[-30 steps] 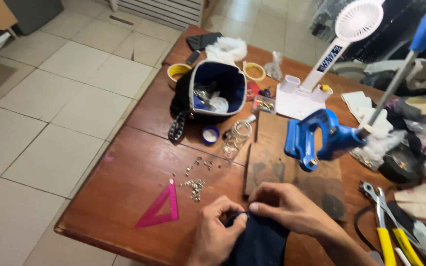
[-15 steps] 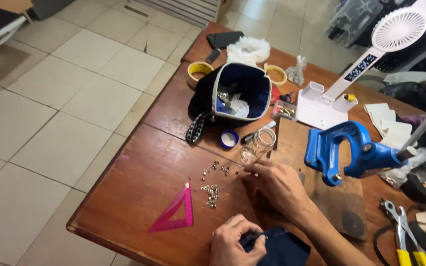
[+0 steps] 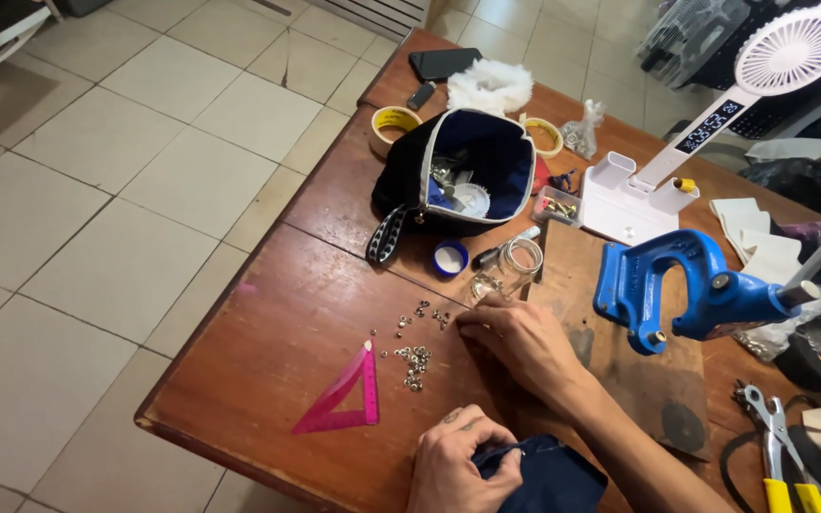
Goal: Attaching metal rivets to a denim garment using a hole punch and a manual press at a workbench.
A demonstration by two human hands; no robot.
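My left hand (image 3: 456, 464) grips a piece of dark blue cloth (image 3: 544, 475) at the near edge of the wooden table (image 3: 277, 323). My right hand (image 3: 515, 334) is stretched forward with its fingertips pinched down on the tabletop, beside several small metal eyelets (image 3: 415, 356) scattered there. Whether it holds one I cannot tell. A small glass jar (image 3: 510, 266) lies on its side just beyond the right hand. A blue hand press (image 3: 681, 290) stands to the right.
A pink triangle ruler (image 3: 344, 394) lies left of the eyelets. Further back stand an open dark pouch (image 3: 472, 171), a blue lid (image 3: 449, 257), tape rolls (image 3: 393, 123), a phone (image 3: 447, 63) and a white desk fan (image 3: 705, 123). Yellow-handled pliers (image 3: 776, 456) lie at right. Tiled floor is beyond the table's left edge.
My right hand left the blue cloth and reached forward to the eyelets by the jar. My left hand stayed on the cloth. The view shifted forward.
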